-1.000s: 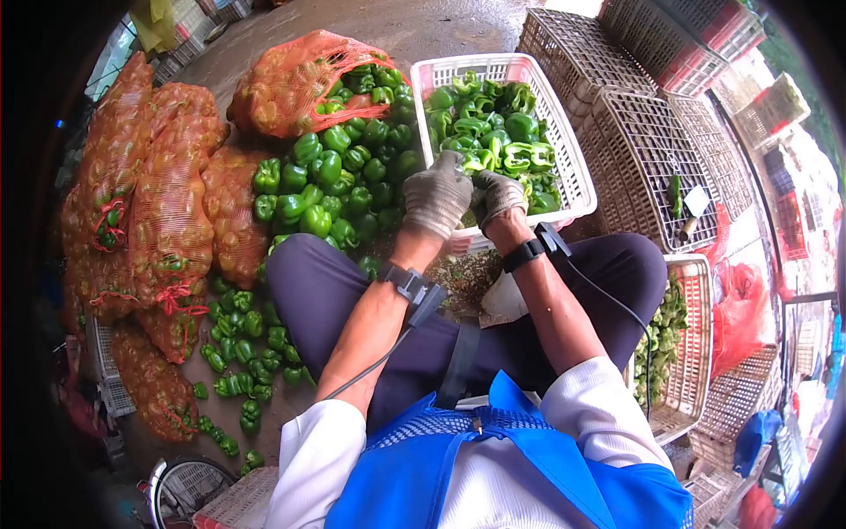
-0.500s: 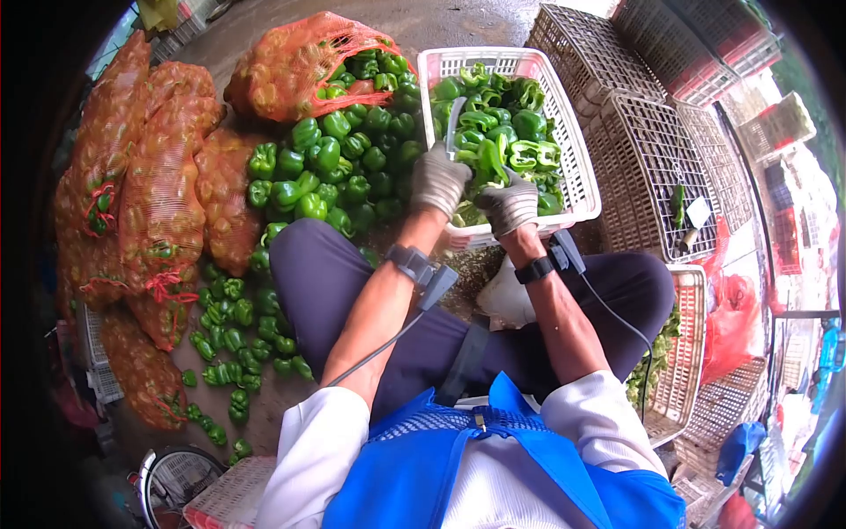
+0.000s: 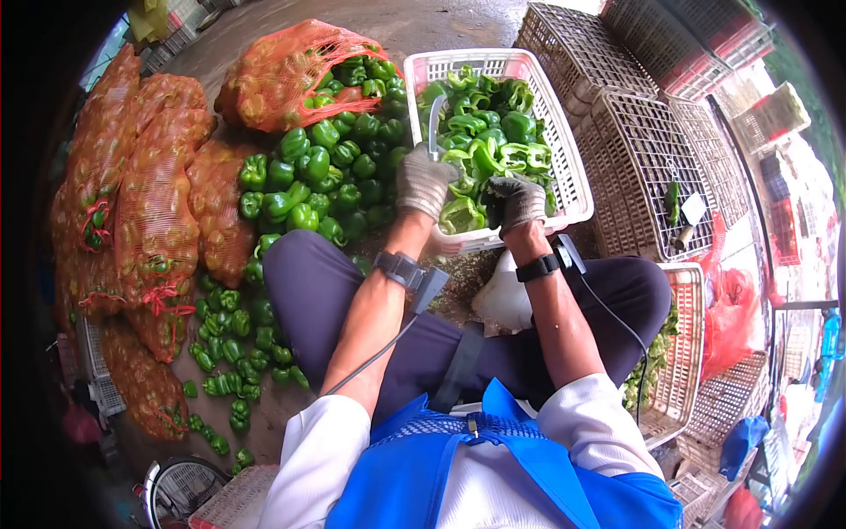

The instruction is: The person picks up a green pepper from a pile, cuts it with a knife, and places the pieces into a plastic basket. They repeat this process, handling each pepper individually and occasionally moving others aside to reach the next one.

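The knife (image 3: 434, 123) stands over the left edge of the white crate (image 3: 561, 150), its pale curved blade rising from the gloved left hand (image 3: 425, 183) toward the far left corner. Whole green peppers (image 3: 304, 176) crowd that left edge, and the hands take up the near one; bare floor (image 3: 449, 26) opens beyond the far edge, while past the right edge stacked crates (image 3: 652, 159) leave little room. The left fingers are clenched on the knife, so the blade projects ahead of them. The gloved right hand (image 3: 518, 201) is near the middle of the near edge, fingers curled beside the cut peppers (image 3: 498, 145) heaped inside; whether they grasp one I cannot tell. Farther left, an orange net bag (image 3: 282, 79) gapes toward the whole green peppers, and filled sacks (image 3: 159, 194) lean together
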{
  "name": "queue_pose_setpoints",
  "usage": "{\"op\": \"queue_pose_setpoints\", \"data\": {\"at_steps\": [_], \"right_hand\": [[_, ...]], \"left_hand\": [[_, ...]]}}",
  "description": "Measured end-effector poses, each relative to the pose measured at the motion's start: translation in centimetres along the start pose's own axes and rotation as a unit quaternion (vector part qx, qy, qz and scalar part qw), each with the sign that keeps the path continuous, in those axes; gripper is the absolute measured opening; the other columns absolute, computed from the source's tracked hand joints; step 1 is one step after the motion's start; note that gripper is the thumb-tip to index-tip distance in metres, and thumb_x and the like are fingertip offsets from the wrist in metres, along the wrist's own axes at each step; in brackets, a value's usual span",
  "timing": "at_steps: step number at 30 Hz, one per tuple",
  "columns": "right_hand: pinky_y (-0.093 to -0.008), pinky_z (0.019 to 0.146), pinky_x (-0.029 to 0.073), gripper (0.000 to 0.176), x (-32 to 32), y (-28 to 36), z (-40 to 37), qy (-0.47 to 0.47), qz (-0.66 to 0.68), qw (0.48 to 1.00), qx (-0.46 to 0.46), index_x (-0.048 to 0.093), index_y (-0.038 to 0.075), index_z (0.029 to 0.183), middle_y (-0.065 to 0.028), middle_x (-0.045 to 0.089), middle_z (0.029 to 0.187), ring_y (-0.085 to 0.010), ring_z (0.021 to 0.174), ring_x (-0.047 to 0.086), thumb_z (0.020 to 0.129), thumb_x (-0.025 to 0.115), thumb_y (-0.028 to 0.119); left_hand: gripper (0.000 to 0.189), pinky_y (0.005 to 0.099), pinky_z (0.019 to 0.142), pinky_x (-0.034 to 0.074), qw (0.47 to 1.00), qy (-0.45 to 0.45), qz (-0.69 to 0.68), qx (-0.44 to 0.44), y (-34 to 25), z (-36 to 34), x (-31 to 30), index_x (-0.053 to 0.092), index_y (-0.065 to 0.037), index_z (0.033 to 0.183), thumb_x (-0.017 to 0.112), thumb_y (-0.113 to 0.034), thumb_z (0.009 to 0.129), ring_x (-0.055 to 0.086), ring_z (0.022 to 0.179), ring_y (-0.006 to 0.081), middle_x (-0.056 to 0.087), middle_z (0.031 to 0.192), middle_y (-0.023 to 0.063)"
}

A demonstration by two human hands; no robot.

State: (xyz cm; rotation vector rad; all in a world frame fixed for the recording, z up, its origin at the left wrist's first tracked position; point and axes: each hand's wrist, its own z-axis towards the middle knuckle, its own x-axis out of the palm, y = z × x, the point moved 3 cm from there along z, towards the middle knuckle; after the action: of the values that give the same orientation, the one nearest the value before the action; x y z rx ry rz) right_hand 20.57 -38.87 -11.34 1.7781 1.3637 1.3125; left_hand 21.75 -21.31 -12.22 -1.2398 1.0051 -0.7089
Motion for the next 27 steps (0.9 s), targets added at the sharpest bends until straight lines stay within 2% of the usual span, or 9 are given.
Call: {"op": "queue_pose_setpoints", "data": {"at_steps": [7, 9, 11, 12, 15, 17, 18, 22, 27], "right_hand": [[-0.0284, 0.039, 0.041, 0.011, -0.6, 0.8, -0.4, 0.093, -0.312, 0.945, -0.002, 0.059, 0.006, 0.071, -0.0054, 0.057, 0.058, -0.0141, 0.046, 0.054, 0.074, 0.067, 0.013], [-0.0313, 0.042, 0.044, 0.011, -1.7, -0.4, 0.6, 0.112, -0.455, 0.878, -0.095, 0.059, 0.005, 0.070, -0.0063, 0.058, 0.060, -0.0165, 0.047, 0.056, 0.071, 0.067, 0.012], [-0.0369, 0.049, 0.046, 0.011, -3.5, -1.3, 1.7, 0.126, -0.644, 0.695, -0.295, 0.060, 0.007, 0.068, -0.0079, 0.059, 0.060, -0.0237, 0.053, 0.059, 0.066, 0.066, 0.015], [-0.0380, 0.050, 0.046, 0.010, -4.6, -1.8, 2.2, 0.101, -0.685, 0.662, -0.286, 0.060, 0.008, 0.067, -0.0078, 0.060, 0.061, -0.0254, 0.054, 0.059, 0.066, 0.066, 0.016], [-0.0235, 0.041, 0.041, 0.021, -6.4, -1.0, 2.9, 0.064, -0.531, 0.814, -0.229, 0.070, 0.006, 0.093, 0.0011, 0.059, 0.056, -0.0079, 0.045, 0.051, 0.072, 0.069, 0.005], [-0.0231, 0.041, 0.042, 0.037, -3.0, 3.8, -2.2, -0.017, -0.311, 0.949, -0.036, 0.068, 0.003, 0.107, -0.0014, 0.060, 0.060, -0.0091, 0.046, 0.052, 0.070, 0.071, -0.001], [-0.0244, 0.042, 0.044, 0.045, -3.5, 3.7, -1.6, 0.021, -0.223, 0.973, -0.061, 0.065, 0.002, 0.113, -0.0039, 0.061, 0.066, -0.0111, 0.048, 0.053, 0.069, 0.073, -0.002], [-0.0243, 0.052, 0.053, 0.057, -1.8, 6.0, -4.0, 0.079, -0.107, 0.987, -0.090, 0.055, 0.001, 0.126, -0.0054, 0.063, 0.077, -0.0120, 0.058, 0.060, 0.071, 0.070, -0.004], [-0.0245, 0.057, 0.052, 0.062, -0.9, 6.2, -4.4, 0.049, -0.284, 0.949, -0.127, 0.054, -0.003, 0.125, -0.0114, 0.068, 0.086, -0.0111, 0.065, 0.063, 0.066, 0.072, 0.004]], "left_hand": [[0.027, 0.0307, 0.057, 0.050, 1.000, 0.022, -0.013, 0.005, 0.8, 1.8, -1.0, 0.063, 0.002, 0.085, 0.068, 0.007, 0.059, 0.060, 0.059, 0.0167, 0.064, 0.071, 0.0086], [0.027, 0.0319, 0.053, 0.050, 0.999, 0.029, 0.025, 0.019, 0.8, 1.8, -0.9, 0.063, 0.002, 0.085, 0.068, 0.008, 0.060, 0.059, 0.057, 0.0177, 0.064, 0.071, 0.0089], [0.026, 0.0325, 0.056, 0.051, 0.999, 0.014, -0.009, -0.037, 1.3, 2.2, -1.3, 0.064, 0.000, 0.084, 0.073, 0.000, 0.059, 0.061, 0.059, 0.0180, 0.065, 0.071, 0.0101], [0.027, 0.0327, 0.058, 0.051, 0.998, 0.007, -0.025, -0.064, 1.5, 2.4, -1.6, 0.065, 0.000, 0.084, 0.075, -0.004, 0.059, 0.061, 0.060, 0.0182, 0.066, 0.070, 0.0107], [0.021, 0.0334, 0.055, 0.050, 0.998, -0.003, -0.018, -0.062, 0.0, 2.5, -2.9, 0.066, 0.001, 0.081, 0.074, -0.003, 0.062, 0.060, 0.056, 0.0179, 0.066, 0.069, 0.0098], [0.019, 0.0328, 0.047, 0.048, 0.995, 0.005, -0.070, -0.075, -0.5, 2.2, -3.0, 0.064, 0.001, 0.082, 0.072, 0.000, 0.064, 0.058, 0.051, 0.0179, 0.064, 0.067, 0.0090], [0.020, 0.0325, 0.040, 0.047, 0.995, 0.012, -0.077, -0.060, -0.7, 2.2, -3.1, 0.062, 0.000, 0.083, 0.070, 0.001, 0.066, 0.056, 0.047, 0.0184, 0.062, 0.066, 0.0092], [0.022, 0.0284, 0.035, 0.043, 0.994, 0.074, -0.046, -0.059, -2.8, 0.6, -2.2, 0.061, 0.000, 0.089, 0.074, -0.004, 0.072, 0.054, 0.040, 0.0156, 0.061, 0.063, 0.0076], [0.026, 0.0256, 0.033, 0.037, 0.987, 0.124, -0.090, -0.053, -6.3, -1.9, -2.2, 0.061, 0.002, 0.092, 0.077, -0.008, 0.073, 0.053, 0.039, 0.0130, 0.060, 0.062, 0.0057]]}}
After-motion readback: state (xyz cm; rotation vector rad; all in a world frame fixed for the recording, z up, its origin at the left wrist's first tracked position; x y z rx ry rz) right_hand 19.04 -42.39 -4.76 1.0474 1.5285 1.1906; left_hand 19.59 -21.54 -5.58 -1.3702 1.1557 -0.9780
